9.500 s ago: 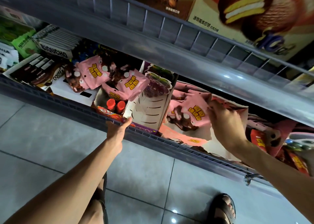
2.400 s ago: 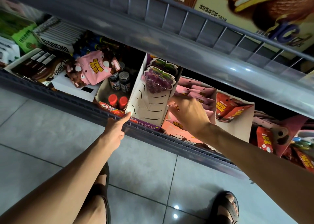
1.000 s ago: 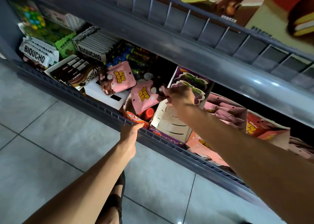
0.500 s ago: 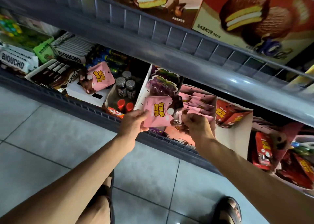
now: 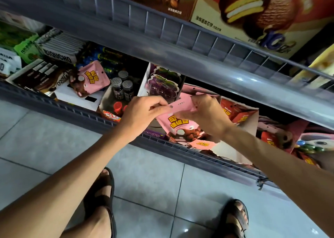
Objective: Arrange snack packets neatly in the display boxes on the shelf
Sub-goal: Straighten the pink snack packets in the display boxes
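Note:
A pink snack packet (image 5: 178, 122) with yellow lettering hangs upright over the front of the pink display box (image 5: 204, 143) on the low shelf. My left hand (image 5: 142, 113) pinches its top left corner and my right hand (image 5: 207, 114) pinches its top right corner. Behind it the box holds more pink packets (image 5: 197, 91), mostly hidden by my hands. Another pink packet (image 5: 92, 79) lies loose on a white box (image 5: 79, 97) further left. A white display box (image 5: 240, 114) to the right holds red packets.
A tall white box of purple grape packets (image 5: 163, 84) stands left of the pink box, with small dark bottles (image 5: 122, 89) beside it. The grey shelf rail (image 5: 189, 152) runs along the front. The upper shelf (image 5: 180, 57) overhangs closely. My sandalled feet stand on the tiled floor (image 5: 54, 138).
Both hands have carried the pink packet right, from in front of the grape box to over the pink display box, and it now hangs upright by its top corners.

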Motion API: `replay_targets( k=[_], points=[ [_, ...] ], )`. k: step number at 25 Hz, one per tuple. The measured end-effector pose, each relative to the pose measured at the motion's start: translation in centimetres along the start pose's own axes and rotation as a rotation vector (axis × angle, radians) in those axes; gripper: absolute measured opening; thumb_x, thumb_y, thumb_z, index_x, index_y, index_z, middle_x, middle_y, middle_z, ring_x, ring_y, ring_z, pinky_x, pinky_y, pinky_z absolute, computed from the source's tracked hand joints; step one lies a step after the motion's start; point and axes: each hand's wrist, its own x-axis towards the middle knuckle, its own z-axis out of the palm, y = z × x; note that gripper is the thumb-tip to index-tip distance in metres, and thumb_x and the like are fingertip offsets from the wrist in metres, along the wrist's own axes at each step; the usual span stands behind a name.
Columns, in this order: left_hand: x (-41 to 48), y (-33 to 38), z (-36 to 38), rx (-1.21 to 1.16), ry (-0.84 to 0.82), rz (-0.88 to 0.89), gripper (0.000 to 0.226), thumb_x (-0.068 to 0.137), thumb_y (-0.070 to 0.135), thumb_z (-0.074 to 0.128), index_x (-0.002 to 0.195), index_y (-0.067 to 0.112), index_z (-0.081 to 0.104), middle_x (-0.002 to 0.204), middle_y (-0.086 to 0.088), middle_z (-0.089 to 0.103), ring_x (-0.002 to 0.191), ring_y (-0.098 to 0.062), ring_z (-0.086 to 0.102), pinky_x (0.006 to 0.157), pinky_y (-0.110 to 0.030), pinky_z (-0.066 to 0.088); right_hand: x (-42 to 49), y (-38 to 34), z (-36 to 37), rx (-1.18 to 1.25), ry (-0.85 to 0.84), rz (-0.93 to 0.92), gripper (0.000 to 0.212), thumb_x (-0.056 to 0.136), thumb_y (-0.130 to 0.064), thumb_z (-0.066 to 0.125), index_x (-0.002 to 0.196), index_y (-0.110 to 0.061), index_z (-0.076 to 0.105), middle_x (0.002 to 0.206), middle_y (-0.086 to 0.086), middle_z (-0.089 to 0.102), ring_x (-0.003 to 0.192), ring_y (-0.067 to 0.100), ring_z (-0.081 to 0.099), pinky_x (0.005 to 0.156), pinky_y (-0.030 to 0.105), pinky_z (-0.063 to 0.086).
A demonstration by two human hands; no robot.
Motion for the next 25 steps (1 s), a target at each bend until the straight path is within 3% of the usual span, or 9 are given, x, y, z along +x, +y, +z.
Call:
replay_targets(
  k=[3,5,7,12,14,16,20,23,25],
  points=[
    [-1.1,-2.2,2.7,-0.271,0.327,-0.553,0.012,0.094,0.031,0.066,0.095,0.019,0.068,0.093,0.002,0.074,0.091,-0.02,0.072,0.072,-0.029,0.057,-0.7,2.0,-1.9,0.059,0.161,0.072,0.03,0.076,-0.023,0.08,0.104,-0.028,0.071,0.095,-0.019,0.069,0.065,-0.005,0.067,0.052,0.012,0.052],
    [-2.8,-4.5,4.7,-0.442,0.376,-1.134,0.039,0.087,0.036,0.073,0.11,0.007,0.06,0.106,-0.014,0.065,0.11,-0.033,0.063,0.093,-0.039,0.054,-1.5,4.0,-2.7,0.201,0.261,0.145,0.028,0.075,-0.018,0.081,0.101,-0.022,0.074,0.095,-0.01,0.074,0.07,-0.001,0.069,0.056,0.014,0.053],
    [-4.2,-6.2,5.5,-0.62,0.324,-1.432,0.052,0.079,0.047,0.079,0.102,0.011,0.05,0.088,-0.009,0.046,0.099,-0.031,0.053,0.087,-0.036,0.047,-2.2,5.4,-2.9,0.355,0.302,0.173,0.029,0.074,-0.011,0.081,0.101,-0.021,0.075,0.097,-0.003,0.076,0.071,0.0,0.07,0.056,0.014,0.051],
    [-3.0,-7.6,6.4,-0.582,0.248,-1.376,0.043,0.078,0.05,0.079,0.089,0.019,0.051,0.078,-0.005,0.038,0.075,-0.028,0.055,0.062,-0.031,0.049,-2.4,7.7,-1.4,0.474,0.269,0.222,0.028,0.075,-0.006,0.079,0.089,-0.031,0.075,0.091,-0.007,0.076,0.081,0.037,0.071,0.072,0.065,0.054],
    [-2.4,-8.2,6.4,-0.615,0.278,-1.319,0.035,0.082,0.041,0.079,0.102,0.018,0.062,0.08,-0.002,0.042,0.085,-0.035,0.062,0.071,-0.035,0.055,-1.7,8.5,-1.0,0.485,0.264,0.224,0.029,0.076,-0.007,0.079,0.09,-0.032,0.076,0.092,-0.005,0.076,0.08,0.045,0.069,0.068,0.071,0.05],
    [-2.4,-8.6,6.4,-0.643,0.253,-1.252,0.044,0.089,0.031,0.073,0.129,0.016,0.063,0.083,0.001,0.043,0.101,-0.04,0.062,0.09,-0.041,0.054,-0.8,8.9,-1.1,0.487,0.26,0.204,0.035,0.076,-0.004,0.078,0.095,-0.034,0.076,0.098,-0.002,0.076,0.082,0.036,0.072,0.071,0.067,0.052],
    [-3.0,-8.1,6.3,-0.647,0.176,-1.169,0.048,0.097,0.025,0.063,0.137,0.001,0.054,0.091,-0.006,0.057,0.083,-0.026,0.061,0.103,-0.048,0.049,0.4,9.2,-1.2,0.37,0.158,0.214,0.032,0.075,-0.007,0.08,0.102,-0.022,0.074,0.099,-0.004,0.075,0.089,0.009,0.072,0.084,0.037,0.059],
    [-3.1,-8.0,6.1,-0.608,0.18,-1.157,0.047,0.098,0.017,0.06,0.144,0.012,0.052,0.124,-0.01,0.052,0.114,-0.038,0.061,0.103,-0.039,0.049,0.1,8.8,-0.2,0.107,0.147,0.132,0.026,0.075,-0.012,0.081,0.087,-0.033,0.071,0.091,-0.012,0.073,0.077,-0.008,0.067,0.07,0.012,0.055],
    [-3.1,-8.0,6.0,-0.64,0.19,-1.154,0.049,0.097,0.016,0.061,0.145,0.015,0.05,0.139,-0.012,0.046,0.125,-0.041,0.055,0.106,-0.038,0.048,-0.3,9.2,0.5,0.031,0.229,0.108,0.019,0.075,-0.015,0.081,0.088,-0.027,0.073,0.089,-0.009,0.074,0.074,-0.004,0.067,0.064,0.014,0.055]
  ],
)
